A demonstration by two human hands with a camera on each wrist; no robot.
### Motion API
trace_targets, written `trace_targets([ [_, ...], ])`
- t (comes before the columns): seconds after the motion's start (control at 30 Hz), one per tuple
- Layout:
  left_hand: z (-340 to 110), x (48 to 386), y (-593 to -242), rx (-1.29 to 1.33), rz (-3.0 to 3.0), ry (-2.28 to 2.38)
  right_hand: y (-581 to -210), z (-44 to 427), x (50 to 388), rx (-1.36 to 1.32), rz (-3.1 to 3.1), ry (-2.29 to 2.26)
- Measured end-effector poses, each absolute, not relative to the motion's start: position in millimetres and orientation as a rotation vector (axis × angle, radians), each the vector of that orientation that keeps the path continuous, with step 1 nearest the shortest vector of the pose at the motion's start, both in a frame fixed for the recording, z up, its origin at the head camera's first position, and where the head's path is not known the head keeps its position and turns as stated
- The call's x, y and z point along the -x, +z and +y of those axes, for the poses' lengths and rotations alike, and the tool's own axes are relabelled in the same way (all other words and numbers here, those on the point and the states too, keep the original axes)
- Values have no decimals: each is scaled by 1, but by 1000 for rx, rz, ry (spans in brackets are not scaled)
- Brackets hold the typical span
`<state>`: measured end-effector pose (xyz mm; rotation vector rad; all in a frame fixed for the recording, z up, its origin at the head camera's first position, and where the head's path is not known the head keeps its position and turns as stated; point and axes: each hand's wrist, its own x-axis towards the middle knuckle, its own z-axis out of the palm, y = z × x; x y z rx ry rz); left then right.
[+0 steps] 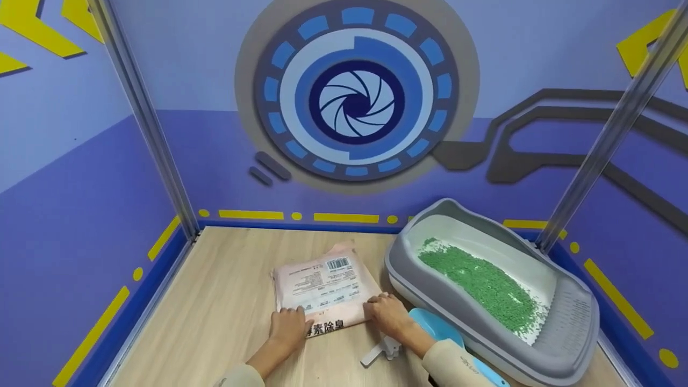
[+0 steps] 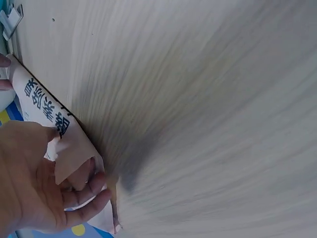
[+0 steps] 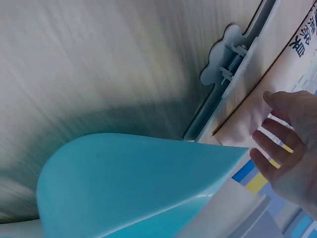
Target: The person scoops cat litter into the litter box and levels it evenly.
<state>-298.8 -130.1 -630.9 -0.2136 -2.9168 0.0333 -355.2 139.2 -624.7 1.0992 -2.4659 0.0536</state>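
A flat pink bag (image 1: 330,277) with a barcode, small print and large dark characters lies on the wooden table. At its near left corner, my left hand (image 1: 287,328) grips the edge. The left wrist view shows bent fingers (image 2: 86,210) around the crumpled end of the bag (image 2: 79,141), with the thumb on the other side. My right hand (image 1: 389,314) holds the near right corner. Seen from the right wrist, its thumb (image 3: 280,100) rests on the bag and the other fingers are bent beside the edge.
Close to the right hand lie a grey spring clip (image 1: 382,352) and a blue scoop (image 1: 438,325). To the right stands a grey-and-white litter box (image 1: 398,263) with green granules (image 1: 484,285) inside. Printed wall panels (image 1: 209,161) border the table (image 1: 215,301).
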Motion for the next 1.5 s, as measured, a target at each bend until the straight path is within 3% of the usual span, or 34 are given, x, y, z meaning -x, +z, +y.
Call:
trace_targets([
  [0.37,-123,306,-627,777,-2827,-21,-606,132,353,-1148,-2693,-159],
  [1.0,-150,302,-622,903,-2703,237,-585,128,357,-803,-3079,-114],
  [1.3,-142,307,-622,938,-2676,310,-591,136,357,-877,-3060,23],
  [1.5,-134,310,-625,1004,-2647,321,-608,133,359,-955,-2818,-139],
])
